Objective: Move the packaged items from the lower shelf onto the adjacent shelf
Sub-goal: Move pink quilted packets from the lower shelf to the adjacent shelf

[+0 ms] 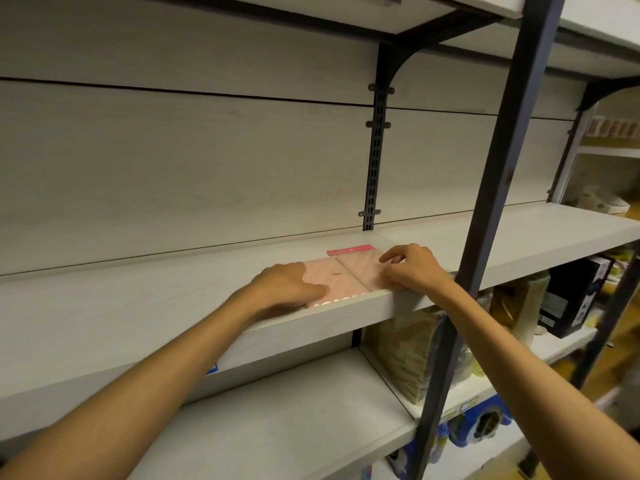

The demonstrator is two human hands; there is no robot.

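On the shelf [138,317], both hands touch two pink packets [349,275], print unreadable

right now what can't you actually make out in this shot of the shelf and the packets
- Left pink packet, head view: near-left part hidden under the left hand; its print is too blurred to read.
- Right pink packet: right edge covered by the right hand, so the grip is unclear.
- Tan bagged items on the lower shelf: partly hidden by the shelf board and dark post.
- Blue packages lower down: blurred.
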